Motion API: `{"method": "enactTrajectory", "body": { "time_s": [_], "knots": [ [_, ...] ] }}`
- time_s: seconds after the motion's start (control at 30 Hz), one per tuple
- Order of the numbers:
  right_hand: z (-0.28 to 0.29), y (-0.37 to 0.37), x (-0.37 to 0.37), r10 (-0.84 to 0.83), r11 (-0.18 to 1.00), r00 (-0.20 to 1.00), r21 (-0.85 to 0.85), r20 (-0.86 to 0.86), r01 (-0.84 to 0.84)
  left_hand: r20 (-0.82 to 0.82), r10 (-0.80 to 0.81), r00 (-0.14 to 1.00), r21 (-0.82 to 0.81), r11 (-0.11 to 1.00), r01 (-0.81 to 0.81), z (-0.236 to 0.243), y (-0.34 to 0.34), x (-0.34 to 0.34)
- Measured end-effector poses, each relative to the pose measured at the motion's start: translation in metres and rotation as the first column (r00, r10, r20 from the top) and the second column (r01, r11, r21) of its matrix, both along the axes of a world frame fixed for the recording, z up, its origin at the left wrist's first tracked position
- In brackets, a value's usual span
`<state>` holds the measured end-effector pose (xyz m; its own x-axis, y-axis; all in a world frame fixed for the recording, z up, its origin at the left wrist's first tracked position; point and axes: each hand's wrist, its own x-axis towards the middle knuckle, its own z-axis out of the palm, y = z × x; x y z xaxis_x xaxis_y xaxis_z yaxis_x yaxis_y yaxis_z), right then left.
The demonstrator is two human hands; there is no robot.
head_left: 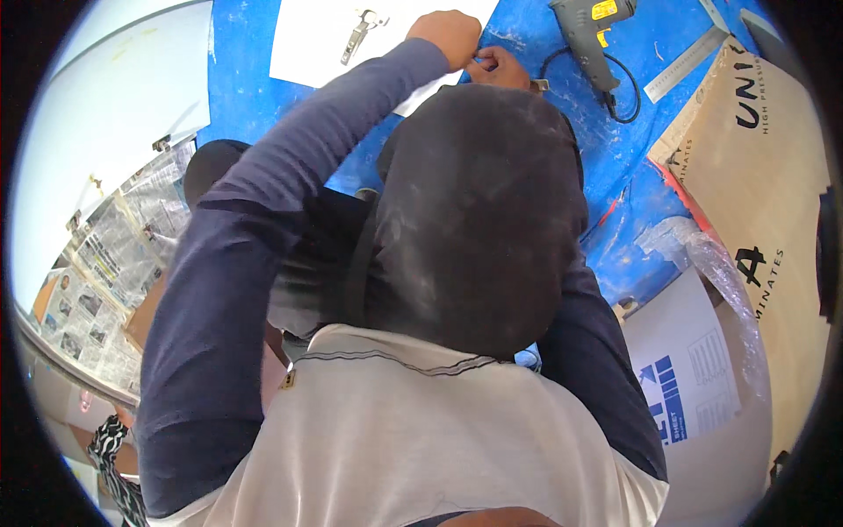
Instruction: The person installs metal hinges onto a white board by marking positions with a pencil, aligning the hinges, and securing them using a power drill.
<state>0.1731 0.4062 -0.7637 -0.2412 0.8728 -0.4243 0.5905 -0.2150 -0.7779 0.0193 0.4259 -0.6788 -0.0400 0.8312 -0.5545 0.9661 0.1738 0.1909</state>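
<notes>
My left hand (446, 37) is closed above the edge of a white panel (307, 44), its knuckles up. Just beside it, my right hand (499, 70) has its fingers bent together, and the two hands almost touch. Something small and dark shows between them, too small to name. A metal hinge (360, 37) lies on the white panel, left of my hands. My raised knee in dark trousers (483, 211) hides most of my right forearm. A small metallic piece (539, 85) shows at my right wrist; its kind is unclear.
A blue sheet (237, 79) covers the floor. A grey corded power tool (593, 39) and a metal square (689, 63) lie right of my hands. Brown cardboard (746, 176) leans at the right, with clear plastic wrap. A large pale panel (114, 97) and newspaper (110, 272) lie left.
</notes>
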Motion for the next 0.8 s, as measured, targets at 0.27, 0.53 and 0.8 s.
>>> {"method": "enactTrajectory", "body": {
  "time_s": [0.27, 0.53, 0.8],
  "knots": [
    [0.013, 0.002, 0.006, 0.091, 0.996, 0.996, 0.012, 0.006, -0.091, 0.201, 0.261, 0.944, 0.215, 0.929, -0.303, -0.012, -0.04, -0.023],
    [0.028, 0.004, 0.003, 0.023, 0.998, 0.999, -0.055, -0.03, -0.025, 0.269, 0.209, 0.94, 0.172, 0.95, -0.26, -0.012, -0.057, -0.015],
    [0.009, 0.0, 0.005, 0.076, 0.997, 0.996, -0.017, -0.047, -0.077, 0.189, -0.27, 0.944, 0.018, 0.962, 0.272, -0.015, 0.011, -0.032]
  ]
}}
